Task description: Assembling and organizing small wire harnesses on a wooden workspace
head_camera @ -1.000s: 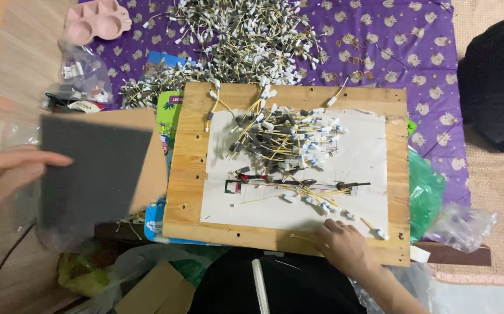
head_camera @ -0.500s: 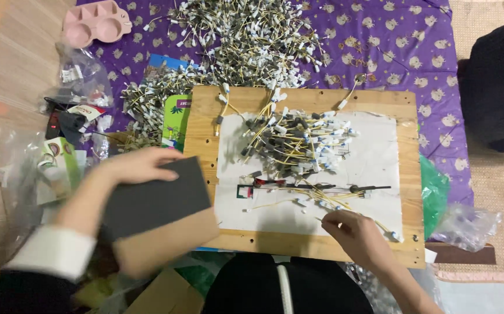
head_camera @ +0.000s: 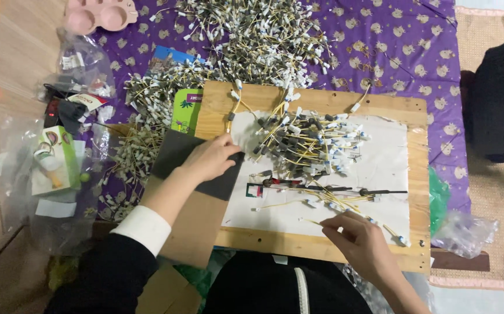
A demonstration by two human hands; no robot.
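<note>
My left hand [head_camera: 210, 158] lies flat on a dark grey card [head_camera: 183, 157] that rests over the left edge of a wooden board [head_camera: 322, 102]. A white sheet [head_camera: 383, 168] covers the board. On it lies a heap of short yellow wires [head_camera: 304, 142] with white and grey ends. My right hand [head_camera: 359, 241] is at the board's near edge, its fingertips pinching a thin yellow wire [head_camera: 313, 221]. A black strip with red marks [head_camera: 327, 190] lies across the sheet between my hands.
A large pile of the same wires [head_camera: 246, 35] covers a purple patterned cloth [head_camera: 403, 52] behind the board. A pink moulded tray [head_camera: 98, 14] sits far left. Plastic bags and a small green box [head_camera: 57, 157] lie at the left. Brown cardboard [head_camera: 197, 224] sits under my forearm.
My left hand has carried the dark card from the far left rightwards onto the board's left edge. My right hand stayed near the board's front edge, shifting slightly.
</note>
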